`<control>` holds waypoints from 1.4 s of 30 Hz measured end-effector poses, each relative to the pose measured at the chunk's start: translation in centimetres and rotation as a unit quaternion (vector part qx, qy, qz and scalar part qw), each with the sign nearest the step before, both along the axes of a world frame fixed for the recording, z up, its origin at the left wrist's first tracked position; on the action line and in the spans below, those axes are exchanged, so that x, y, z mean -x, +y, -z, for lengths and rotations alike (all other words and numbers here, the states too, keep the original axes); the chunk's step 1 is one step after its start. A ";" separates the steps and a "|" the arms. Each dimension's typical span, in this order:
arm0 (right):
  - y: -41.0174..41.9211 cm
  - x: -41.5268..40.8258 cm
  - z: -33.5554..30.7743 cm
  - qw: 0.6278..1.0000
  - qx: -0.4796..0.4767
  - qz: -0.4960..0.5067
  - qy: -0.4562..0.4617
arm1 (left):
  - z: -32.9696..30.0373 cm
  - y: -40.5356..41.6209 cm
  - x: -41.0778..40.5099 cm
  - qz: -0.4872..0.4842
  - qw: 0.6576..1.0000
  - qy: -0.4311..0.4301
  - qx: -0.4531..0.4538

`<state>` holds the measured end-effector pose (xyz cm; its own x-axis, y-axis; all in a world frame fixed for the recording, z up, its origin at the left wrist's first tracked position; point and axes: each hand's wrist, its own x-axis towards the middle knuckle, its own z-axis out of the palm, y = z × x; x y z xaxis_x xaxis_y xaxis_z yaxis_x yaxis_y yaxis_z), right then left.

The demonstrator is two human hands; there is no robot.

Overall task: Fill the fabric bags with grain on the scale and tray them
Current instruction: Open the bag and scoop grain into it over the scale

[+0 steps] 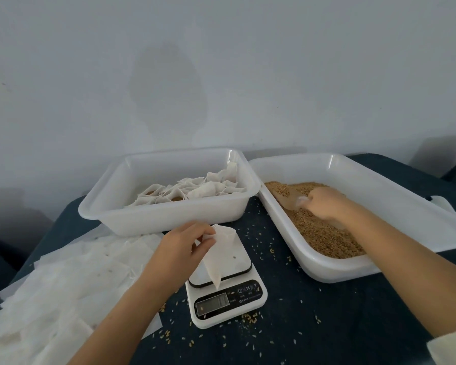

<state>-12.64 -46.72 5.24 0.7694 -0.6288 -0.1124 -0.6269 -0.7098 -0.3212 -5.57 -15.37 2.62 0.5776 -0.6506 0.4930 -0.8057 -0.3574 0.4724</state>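
Observation:
My left hand (184, 246) pinches the mouth of an empty white fabric bag (219, 255), which hangs over the white kitchen scale (225, 293). My right hand (324, 202) grips the handle of a clear plastic scoop (287, 197) that lies in the brown grain (324, 235) inside the right white tray (379, 191). The left white tray (166, 214) behind the scale holds several filled, tied bags (195, 192).
A pile of flat empty bags (63, 283) covers the table at the left. Loose grains are scattered on the dark cloth (313, 320) around the scale. A pale wall stands close behind both trays.

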 end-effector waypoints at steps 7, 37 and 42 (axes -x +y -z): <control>-0.2 1.3 -0.6 0.997 0.020 -0.025 -0.075 | -0.6 0.8 -0.4 0.015 1.000 -0.002 0.014; 6.9 2.9 -3.9 0.920 -0.052 -0.389 0.024 | -1.8 3.8 -4.2 0.051 0.973 0.036 -0.223; 7.7 2.4 -5.0 0.916 -0.018 -0.398 0.043 | -2.0 3.7 -4.0 0.066 0.970 0.035 -0.231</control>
<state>-15.05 -39.05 10.22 0.9697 0.1336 -0.2045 0.0609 -0.9429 -0.3275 -1.55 -11.64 4.63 0.4955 -0.8634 0.0945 -0.8306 -0.4393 0.3422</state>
